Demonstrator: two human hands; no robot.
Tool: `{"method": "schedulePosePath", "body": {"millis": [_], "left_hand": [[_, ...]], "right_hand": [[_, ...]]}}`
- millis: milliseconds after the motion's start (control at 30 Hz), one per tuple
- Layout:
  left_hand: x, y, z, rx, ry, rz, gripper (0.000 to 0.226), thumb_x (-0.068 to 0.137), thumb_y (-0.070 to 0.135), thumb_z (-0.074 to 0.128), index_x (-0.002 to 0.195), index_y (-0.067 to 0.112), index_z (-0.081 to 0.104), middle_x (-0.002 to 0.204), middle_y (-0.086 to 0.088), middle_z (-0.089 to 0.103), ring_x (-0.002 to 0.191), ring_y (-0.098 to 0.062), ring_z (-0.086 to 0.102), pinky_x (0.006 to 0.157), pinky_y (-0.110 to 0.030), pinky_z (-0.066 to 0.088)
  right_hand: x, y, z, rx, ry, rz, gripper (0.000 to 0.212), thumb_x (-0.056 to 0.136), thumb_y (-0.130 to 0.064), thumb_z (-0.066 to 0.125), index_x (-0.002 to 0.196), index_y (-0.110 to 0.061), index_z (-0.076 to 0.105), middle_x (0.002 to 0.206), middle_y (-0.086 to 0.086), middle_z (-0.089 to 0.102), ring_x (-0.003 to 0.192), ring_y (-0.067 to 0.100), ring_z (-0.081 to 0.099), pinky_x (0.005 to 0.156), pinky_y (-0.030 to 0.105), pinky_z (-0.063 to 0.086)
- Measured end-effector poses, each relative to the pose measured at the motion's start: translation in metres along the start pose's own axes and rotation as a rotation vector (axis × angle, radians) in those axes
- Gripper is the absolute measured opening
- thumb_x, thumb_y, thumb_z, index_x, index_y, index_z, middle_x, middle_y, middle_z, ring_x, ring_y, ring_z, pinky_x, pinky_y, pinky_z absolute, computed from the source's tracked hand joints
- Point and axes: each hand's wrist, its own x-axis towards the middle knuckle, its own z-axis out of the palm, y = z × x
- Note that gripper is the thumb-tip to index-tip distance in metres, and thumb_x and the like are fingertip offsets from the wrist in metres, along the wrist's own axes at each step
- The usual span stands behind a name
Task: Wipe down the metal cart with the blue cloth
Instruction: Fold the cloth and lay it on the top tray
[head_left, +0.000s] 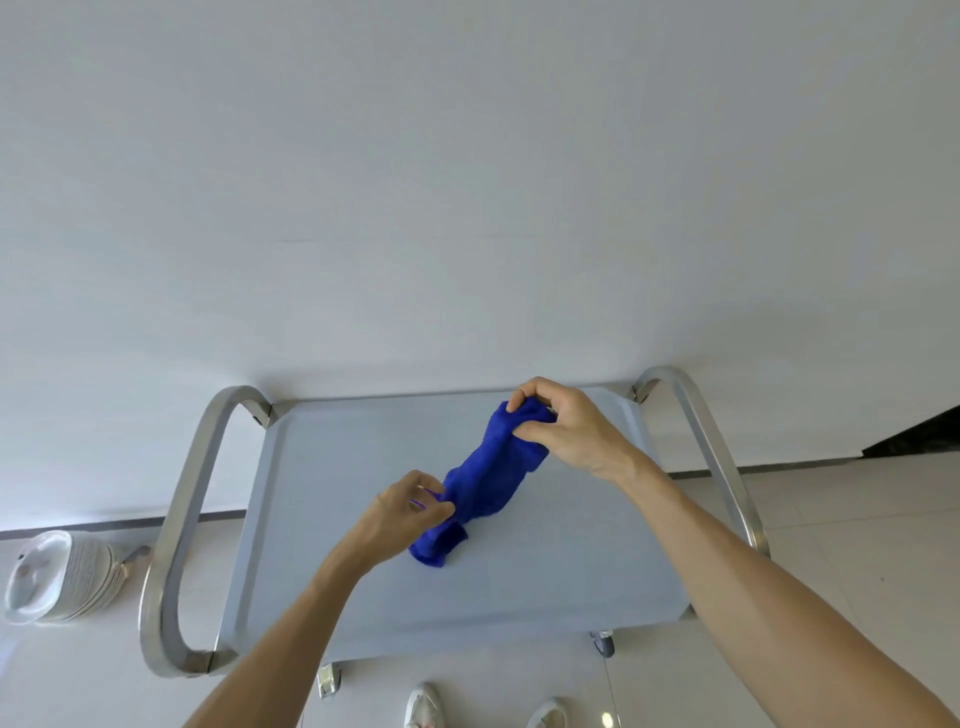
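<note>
**Inspector:** Where the cloth is concerned, report its position first.

**Assistant:** The blue cloth (485, 480) is bunched into a long twisted roll over the middle of the metal cart (322, 566), running from near-left to far-right. Its near end droops onto the cart's flat top; whether the far end touches the surface cannot be told.

**Inspector:** And the hands?

**Assistant:** The right hand (563, 426) pinches the far end of the cloth, thumb and fingertips curled round the fabric, held toward the cart's back edge. The left hand (410, 512) pinches the near part of the cloth between thumb and fingers, with a little blue showing between them. Both grips are closed on the cloth, and both forearms are bare.

**Inspector:** Condition of the cart?

**Assistant:** The top is a plain tray with a raised rim. A curved tubular handle (179, 525) stands at the left end, and a second handle (711, 457) at the right. A caster wheel (603, 644) shows below the near edge, with another fitting under the near-left corner.

**Inspector:** Surroundings?

**Assistant:** The cart stands against a white wall (467, 182) on a pale tiled floor. A stack of plates (62, 577) lies tipped on its side on the floor, left of the cart. Two light shoes (423, 706) appear at the bottom edge.
</note>
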Motion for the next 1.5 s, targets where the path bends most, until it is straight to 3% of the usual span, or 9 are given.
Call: {"method": "schedulePosePath", "body": {"millis": [200, 400, 600, 767, 933, 1133, 1233, 1400, 1500], "left_hand": [[0.000, 0.039, -0.023, 0.142, 0.067, 0.382, 0.065, 0.093, 0.016, 0.062, 0.139, 0.051, 0.033, 0.133, 0.023, 0.045, 0.119, 0.003, 0.047, 0.091, -0.012, 0.039], [0.001, 0.056, -0.015, 0.212, -0.020, 0.467, 0.078, 0.091, 0.017, 0.060, 0.129, 0.074, 0.021, 0.128, 0.055, 0.033, 0.120, 0.027, 0.031, 0.092, 0.002, 0.028], [-0.005, 0.049, 0.001, 0.210, -0.252, 0.360, 0.036, 0.093, 0.026, 0.056, 0.123, 0.046, 0.054, 0.118, 0.032, 0.060, 0.112, 0.012, 0.054, 0.090, -0.006, 0.041], [-0.012, 0.017, 0.005, 0.239, -0.053, 0.228, 0.029, 0.095, 0.009, 0.048, 0.081, 0.029, 0.065, 0.081, 0.007, 0.067, 0.077, -0.014, 0.059, 0.082, -0.037, 0.052], [-0.003, 0.022, -0.039, 0.255, 0.264, 0.193, 0.028, 0.095, 0.003, 0.045, 0.106, 0.014, 0.070, 0.096, -0.002, 0.071, 0.087, -0.020, 0.061, 0.075, -0.019, 0.039], [-0.006, 0.064, -0.090, 0.174, 0.478, 0.366, 0.029, 0.097, 0.004, 0.040, 0.098, 0.019, 0.065, 0.078, 0.013, 0.064, 0.077, 0.007, 0.057, 0.062, -0.004, 0.039], [-0.010, 0.055, -0.093, 0.206, 0.526, 0.488, 0.028, 0.095, -0.002, 0.041, 0.097, 0.013, 0.065, 0.076, 0.010, 0.062, 0.075, -0.002, 0.056, 0.064, -0.007, 0.040], [-0.024, -0.026, -0.067, 0.466, 0.323, 0.497, 0.025, 0.094, 0.009, 0.043, 0.103, 0.008, 0.066, 0.094, -0.002, 0.068, 0.078, -0.021, 0.063, 0.072, -0.032, 0.052], [-0.040, -0.083, -0.038, 0.591, 0.106, 0.419, 0.021, 0.099, 0.007, 0.047, 0.106, 0.013, 0.066, 0.097, -0.003, 0.070, 0.079, -0.017, 0.066, 0.076, -0.028, 0.054]], "right_hand": [[0.006, -0.051, -0.005, -0.154, -0.273, -0.130, 0.035, 0.082, 0.004, 0.058, 0.085, -0.030, 0.066, 0.083, -0.019, 0.068, 0.073, 0.001, 0.060, 0.066, 0.014, 0.046], [-0.002, -0.068, -0.025, -0.150, -0.404, -0.133, 0.033, 0.083, 0.002, 0.058, 0.085, -0.029, 0.065, 0.094, 0.004, 0.070, 0.083, 0.012, 0.061, 0.075, 0.026, 0.048], [-0.007, -0.057, -0.039, -0.009, -0.473, -0.076, 0.030, 0.082, 0.005, 0.061, 0.083, -0.025, 0.065, 0.098, 0.003, 0.067, 0.092, 0.017, 0.061, 0.084, 0.033, 0.051], [-0.003, -0.032, -0.048, 0.110, -0.382, 0.002, 0.028, 0.082, 0.005, 0.065, 0.086, -0.023, 0.066, 0.101, 0.001, 0.066, 0.091, 0.017, 0.059, 0.078, 0.028, 0.051], [0.002, -0.015, -0.060, 0.052, -0.232, 0.045, 0.030, 0.087, 0.007, 0.065, 0.085, -0.023, 0.067, 0.090, -0.009, 0.066, 0.078, 0.006, 0.059, 0.068, 0.023, 0.048], [0.013, -0.020, -0.057, 0.064, 0.050, -0.039, 0.028, 0.086, 0.006, 0.067, 0.077, -0.021, 0.068, 0.079, -0.004, 0.062, 0.076, 0.012, 0.055, 0.074, 0.023, 0.045], [0.012, -0.016, -0.051, -0.037, 0.002, -0.046, 0.025, 0.085, 0.001, 0.068, 0.079, -0.023, 0.072, 0.087, -0.001, 0.070, 0.083, 0.011, 0.061, 0.079, 0.020, 0.048], [-0.015, 0.049, -0.013, -0.255, -0.176, 0.067, 0.030, 0.088, 0.006, 0.065, 0.085, -0.020, 0.079, 0.096, 0.002, 0.077, 0.092, 0.018, 0.071, 0.089, 0.028, 0.053], [-0.041, 0.101, 0.021, -0.414, -0.306, 0.152, 0.025, 0.088, 0.002, 0.064, 0.090, -0.019, 0.078, 0.094, 0.000, 0.076, 0.087, 0.020, 0.070, 0.084, 0.028, 0.053]]}}
